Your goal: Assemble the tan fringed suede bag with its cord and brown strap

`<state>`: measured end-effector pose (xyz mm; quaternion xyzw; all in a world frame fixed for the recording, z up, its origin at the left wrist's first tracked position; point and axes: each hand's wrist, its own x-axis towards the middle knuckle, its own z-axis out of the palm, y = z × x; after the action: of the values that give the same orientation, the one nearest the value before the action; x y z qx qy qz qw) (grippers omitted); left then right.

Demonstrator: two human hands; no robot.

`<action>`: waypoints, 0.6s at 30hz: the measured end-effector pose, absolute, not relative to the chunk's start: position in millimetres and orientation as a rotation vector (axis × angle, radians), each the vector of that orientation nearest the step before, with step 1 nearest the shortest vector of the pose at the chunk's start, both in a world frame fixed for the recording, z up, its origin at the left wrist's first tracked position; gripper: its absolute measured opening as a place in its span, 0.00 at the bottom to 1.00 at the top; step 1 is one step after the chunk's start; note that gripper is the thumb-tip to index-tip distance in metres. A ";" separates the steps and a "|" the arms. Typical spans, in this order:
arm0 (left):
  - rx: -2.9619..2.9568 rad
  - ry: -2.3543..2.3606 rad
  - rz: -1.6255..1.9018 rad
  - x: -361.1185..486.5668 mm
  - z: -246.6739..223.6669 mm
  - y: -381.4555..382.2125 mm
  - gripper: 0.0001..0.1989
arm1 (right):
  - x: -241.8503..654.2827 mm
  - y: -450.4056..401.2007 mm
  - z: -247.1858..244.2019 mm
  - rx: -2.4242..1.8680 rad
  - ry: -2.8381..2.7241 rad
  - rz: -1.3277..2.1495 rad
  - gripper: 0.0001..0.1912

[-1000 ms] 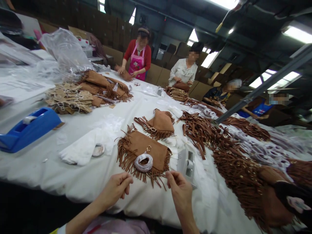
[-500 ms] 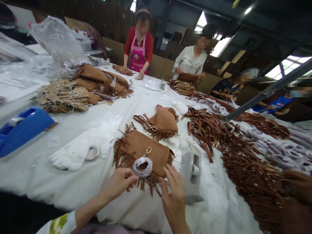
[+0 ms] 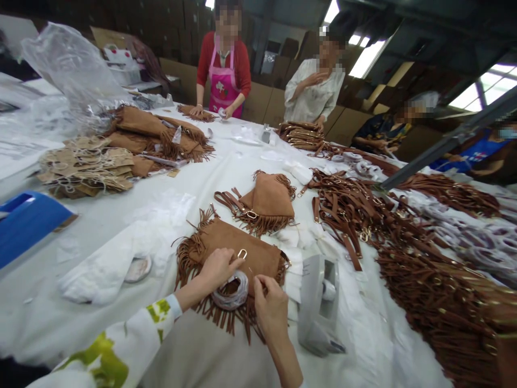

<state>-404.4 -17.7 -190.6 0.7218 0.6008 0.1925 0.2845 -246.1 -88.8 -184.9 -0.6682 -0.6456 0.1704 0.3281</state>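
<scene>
A brown fringed suede bag (image 3: pixel 238 240) lies flat in front of me. On its face is a gold clasp (image 3: pixel 242 254), and a plastic-wrapped coiled strap (image 3: pixel 230 291) rests over its near edge. My left hand (image 3: pixel 220 267) is over the bag between coil and clasp, its fingers bent together, the tips partly hidden. My right hand (image 3: pixel 271 302) pinches thumb and forefinger above the bag's right part; whatever is between them is too small to name. A grey tape dispenser (image 3: pixel 319 302) stands just right of that hand.
Another fringed bag (image 3: pixel 272 196) lies beyond. To the right are piled brown straps (image 3: pixel 343 199) and wrapped coils (image 3: pixel 464 231). On the left sit paper tags (image 3: pixel 84 167), stacked bags (image 3: pixel 141 129), a blue dispenser (image 3: pixel 32 223) and a tape roll (image 3: pixel 138 268). Several co-workers stand across the table.
My left hand has moved from the coil up onto the bag near the clasp. My right hand has closed from spread fingers into a pinch. The coil sits slightly lower.
</scene>
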 end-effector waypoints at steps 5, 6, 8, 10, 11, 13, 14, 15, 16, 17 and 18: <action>1.968 1.586 0.332 -394.1 -209.8 -7.0 0.17 | -249.5 -68.6 -193.8 -1.823 -1.744 0.433 0.15; 1.915 1.552 0.378 -395.9 -211.6 -7.1 0.16 | -251.1 -66.4 -194.3 -1.815 -1.753 0.437 0.15; 1.748 1.475 0.504 -401.6 -213.5 -8.0 0.17 | -254.8 -63.1 -193.7 -1.789 -1.763 0.446 0.15; 1.483 1.351 0.639 -408.1 -214.1 -10.5 0.17 | -258.6 -61.0 -190.8 -1.766 -1.758 0.454 0.14; 1.331 1.257 0.688 -411.1 -213.9 -12.6 0.18 | -260.3 -60.3 -188.8 -1.760 -1.756 0.455 0.14; 1.043 1.046 0.749 -416.5 -212.2 -18.1 0.19 | -263.3 -59.3 -184.4 -1.757 -1.760 0.450 0.13; 0.928 0.952 0.766 -419.1 -210.7 -21.1 0.19 | -264.5 -59.1 -182.4 -1.759 -1.767 0.450 0.12; 0.840 0.877 0.780 -421.6 -208.8 -24.0 0.19 | -265.6 -59.2 -180.7 -1.762 -1.779 0.452 0.11; 0.776 0.824 0.794 -424.2 -206.8 -26.5 0.18 | -266.5 -59.4 -179.3 -1.765 -1.795 0.457 0.11; 0.724 0.789 0.809 -426.8 -205.0 -28.6 0.18 | -267.4 -59.8 -178.2 -1.766 -1.813 0.464 0.10; 0.685 0.765 0.819 -429.3 -203.5 -30.3 0.17 | -268.3 -60.4 -177.4 -1.764 -1.834 0.474 0.10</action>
<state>-429.3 -30.3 -203.5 0.3182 0.3557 0.3809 0.7919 -268.3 -60.4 -177.4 -0.6554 -0.6817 0.1762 0.2731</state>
